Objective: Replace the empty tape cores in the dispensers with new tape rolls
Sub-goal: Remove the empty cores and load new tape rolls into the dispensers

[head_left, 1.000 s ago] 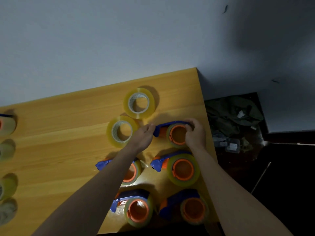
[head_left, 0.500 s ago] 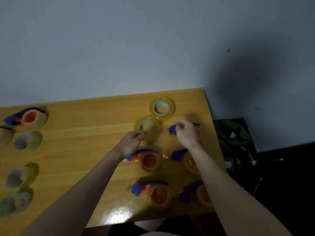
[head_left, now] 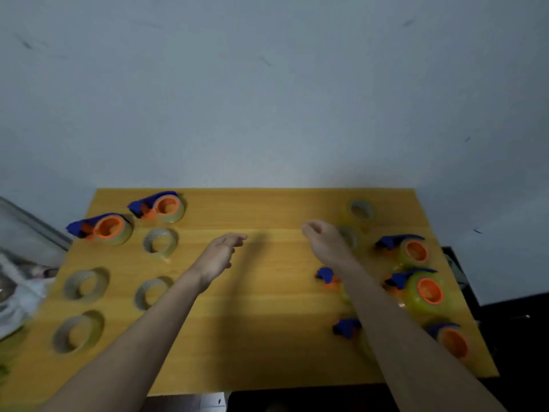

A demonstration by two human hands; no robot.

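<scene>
Both hands hover over the middle of the wooden table (head_left: pixel 267 322) and hold nothing. My left hand (head_left: pixel 218 255) has loosely curled fingers pointing right. My right hand (head_left: pixel 322 240) is relaxed, close to a yellow tape roll (head_left: pixel 350 236) that it partly hides. Another new tape roll (head_left: pixel 361 209) lies at the far right. Several blue-and-orange dispensers loaded with tape stand on the right, among them one (head_left: pixel 411 251) and one (head_left: pixel 426 291). Two dispensers (head_left: pixel 162 205) (head_left: pixel 102 227) sit at the far left. Several empty grey cores, such as one (head_left: pixel 160 242), lie on the left.
A grey wall rises behind the table. A pale cloth or bag pile (head_left: pixel 15 292) lies off the left edge, and dark floor (head_left: pixel 520 337) shows off the right edge. My right forearm covers two dispensers, blue tips (head_left: pixel 325 273) (head_left: pixel 346 327) showing.
The view has swung left, bringing the whole table into sight. Both hands have left the dispensers on the right and moved leftward to the table's middle, empty.
</scene>
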